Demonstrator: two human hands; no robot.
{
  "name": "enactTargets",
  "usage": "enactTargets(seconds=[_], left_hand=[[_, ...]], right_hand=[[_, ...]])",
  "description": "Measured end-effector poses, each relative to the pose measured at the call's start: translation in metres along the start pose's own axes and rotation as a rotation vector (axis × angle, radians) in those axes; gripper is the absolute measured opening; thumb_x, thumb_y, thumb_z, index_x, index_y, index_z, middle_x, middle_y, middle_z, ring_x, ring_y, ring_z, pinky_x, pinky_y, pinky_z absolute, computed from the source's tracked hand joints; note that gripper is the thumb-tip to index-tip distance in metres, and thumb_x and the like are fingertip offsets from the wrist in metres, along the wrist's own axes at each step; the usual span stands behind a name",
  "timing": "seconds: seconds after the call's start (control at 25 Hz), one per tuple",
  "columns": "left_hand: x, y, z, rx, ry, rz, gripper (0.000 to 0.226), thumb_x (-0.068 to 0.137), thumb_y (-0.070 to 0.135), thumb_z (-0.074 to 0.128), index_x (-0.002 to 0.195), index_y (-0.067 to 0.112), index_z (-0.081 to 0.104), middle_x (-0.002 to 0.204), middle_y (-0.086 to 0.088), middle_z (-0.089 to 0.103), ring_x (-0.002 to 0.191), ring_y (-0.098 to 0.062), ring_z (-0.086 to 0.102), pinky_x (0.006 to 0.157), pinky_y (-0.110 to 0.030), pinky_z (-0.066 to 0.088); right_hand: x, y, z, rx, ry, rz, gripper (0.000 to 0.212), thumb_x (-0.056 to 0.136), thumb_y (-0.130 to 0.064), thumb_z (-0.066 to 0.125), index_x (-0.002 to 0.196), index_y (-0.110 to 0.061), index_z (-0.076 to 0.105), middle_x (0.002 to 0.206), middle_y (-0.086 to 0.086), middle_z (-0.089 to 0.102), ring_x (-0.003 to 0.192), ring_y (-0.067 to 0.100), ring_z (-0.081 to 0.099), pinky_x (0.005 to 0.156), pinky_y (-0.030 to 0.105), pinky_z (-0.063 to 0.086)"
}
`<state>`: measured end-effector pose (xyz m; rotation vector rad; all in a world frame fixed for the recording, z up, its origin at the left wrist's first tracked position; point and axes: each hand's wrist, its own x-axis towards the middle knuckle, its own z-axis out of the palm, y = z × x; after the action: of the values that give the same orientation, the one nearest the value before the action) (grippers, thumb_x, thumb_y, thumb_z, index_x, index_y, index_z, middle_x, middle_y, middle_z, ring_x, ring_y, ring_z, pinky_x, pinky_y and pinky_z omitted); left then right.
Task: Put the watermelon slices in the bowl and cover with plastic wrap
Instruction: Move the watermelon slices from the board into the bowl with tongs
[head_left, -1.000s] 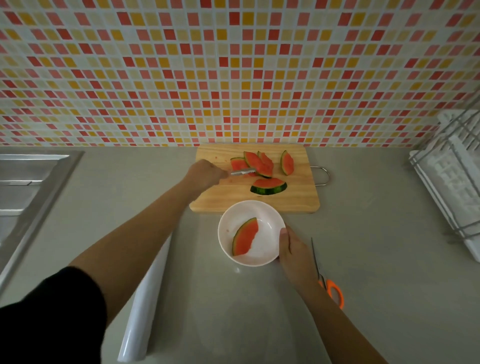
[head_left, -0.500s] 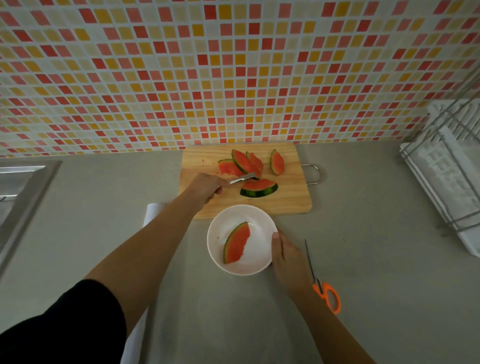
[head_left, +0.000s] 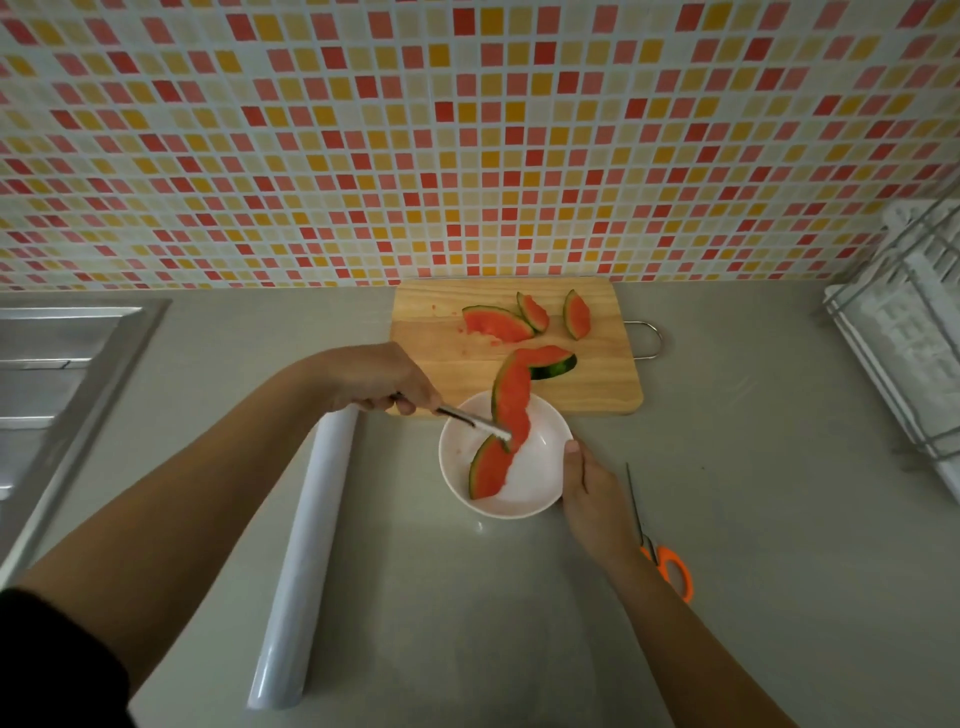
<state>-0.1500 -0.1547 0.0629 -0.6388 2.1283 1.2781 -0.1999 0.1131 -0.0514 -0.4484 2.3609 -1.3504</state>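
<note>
My left hand (head_left: 382, 379) grips metal tongs (head_left: 470, 420), and the tongs pinch a watermelon slice (head_left: 511, 402) hanging over the white bowl (head_left: 540, 491). Another slice (head_left: 488, 467) lies inside the bowl. My right hand (head_left: 595, 496) rests on the bowl's right rim. On the wooden cutting board (head_left: 597, 389) lie several more slices: a large one (head_left: 496, 325), two small ones (head_left: 534, 312) (head_left: 576, 314), and one (head_left: 556, 364) near the front, partly behind the held slice. The white plastic wrap roll (head_left: 304, 561) lies on the counter left of the bowl.
Orange-handled scissors (head_left: 662, 551) lie on the counter just right of my right hand. A steel sink (head_left: 57, 374) is at the left and a white dish rack (head_left: 904, 353) at the right. A mosaic-tiled wall stands behind the board.
The tongs lifted a slice off the cutting board and carried it toward me, over the bowl. My right hand stayed on the bowl's rim.
</note>
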Motion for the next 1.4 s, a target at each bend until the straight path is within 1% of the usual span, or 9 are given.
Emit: enactTargets(seconds=[0.28,0.44,0.6,0.72,0.8,0.92,1.0,1.2,1.4], left_hand=[[0.018,0.011,0.043,0.357,-0.106,-0.114,0.021,0.071,0.029,0.067,0.058,0.015,0.057,0.054,0.001,0.043,0.043,-0.012,0.025,0.042,-0.023,0.018],[0.011,0.021,0.042,0.413,-0.115,-0.157,0.021,0.071,0.033,0.065,0.070,0.012,0.069,0.048,0.003,0.043,0.037,-0.012,0.027,0.036,-0.017,0.020],[-0.014,0.024,0.018,0.450,-0.093,-0.123,0.018,0.070,0.035,0.065,0.064,0.019,0.069,0.047,0.005,0.045,0.038,-0.010,0.028,0.038,-0.019,0.021],[-0.022,0.018,-0.007,0.271,0.038,-0.014,0.023,0.076,0.028,0.065,0.053,0.026,0.061,0.050,0.007,0.046,0.040,-0.007,0.030,0.041,-0.018,0.025],[-0.009,0.011,-0.015,0.138,0.299,0.066,0.017,0.081,0.030,0.064,0.065,0.027,0.067,0.062,0.007,0.056,0.052,-0.009,0.047,0.052,-0.019,0.033],[0.030,-0.003,-0.016,0.327,0.688,0.106,0.034,0.090,0.036,0.057,0.119,0.019,0.065,0.108,-0.001,0.067,0.099,-0.022,0.060,0.083,-0.029,0.045],[0.055,-0.014,-0.020,0.368,0.716,0.102,0.043,0.092,0.039,0.054,0.131,0.022,0.055,0.121,-0.006,0.065,0.108,-0.027,0.058,0.092,-0.035,0.045],[0.100,-0.018,-0.048,0.265,0.595,0.059,0.038,0.094,0.033,0.053,0.130,0.022,0.057,0.137,-0.007,0.054,0.124,-0.029,0.048,0.102,-0.034,0.036],[0.100,-0.034,-0.051,0.349,0.491,0.054,0.033,0.093,0.025,0.053,0.125,0.025,0.062,0.136,-0.007,0.055,0.122,-0.027,0.048,0.101,-0.035,0.036]], right_hand=[[0.003,-0.001,0.001,-0.038,0.015,0.011,0.039,0.100,-0.036,0.026,0.070,-0.027,0.049,0.061,-0.007,0.053,0.060,0.005,0.051,0.048,0.013,0.031],[0.004,0.001,0.002,-0.025,0.007,0.009,0.041,0.100,-0.035,0.025,0.088,-0.016,0.059,0.077,0.004,0.062,0.073,0.019,0.058,0.062,0.027,0.037],[0.003,0.000,0.001,-0.019,0.000,-0.006,0.043,0.100,-0.035,0.024,0.101,-0.014,0.062,0.084,0.000,0.062,0.078,0.017,0.057,0.061,0.021,0.037],[0.004,0.001,0.001,-0.015,0.001,-0.010,0.042,0.100,-0.035,0.025,0.104,-0.015,0.062,0.086,-0.002,0.063,0.082,0.016,0.058,0.064,0.022,0.038],[0.003,0.002,0.001,-0.004,-0.006,-0.012,0.040,0.100,-0.036,0.025,0.102,-0.019,0.061,0.085,-0.005,0.064,0.081,0.012,0.060,0.064,0.019,0.040],[0.005,0.001,0.000,-0.020,-0.001,-0.016,0.036,0.099,-0.036,0.025,0.096,-0.024,0.059,0.079,-0.012,0.061,0.078,0.001,0.058,0.062,0.012,0.040],[0.006,0.001,0.002,-0.026,0.007,-0.007,0.033,0.099,-0.035,0.026,0.091,-0.026,0.057,0.075,-0.013,0.060,0.076,0.002,0.058,0.061,0.013,0.041],[0.006,0.003,0.002,-0.028,0.027,-0.006,0.031,0.099,-0.033,0.030,0.084,-0.028,0.057,0.068,-0.014,0.058,0.068,0.000,0.057,0.054,0.007,0.038],[0.005,0.003,0.001,-0.034,0.022,-0.009,0.033,0.099,-0.033,0.029,0.101,-0.022,0.061,0.080,-0.011,0.061,0.076,0.005,0.058,0.064,0.010,0.040]])
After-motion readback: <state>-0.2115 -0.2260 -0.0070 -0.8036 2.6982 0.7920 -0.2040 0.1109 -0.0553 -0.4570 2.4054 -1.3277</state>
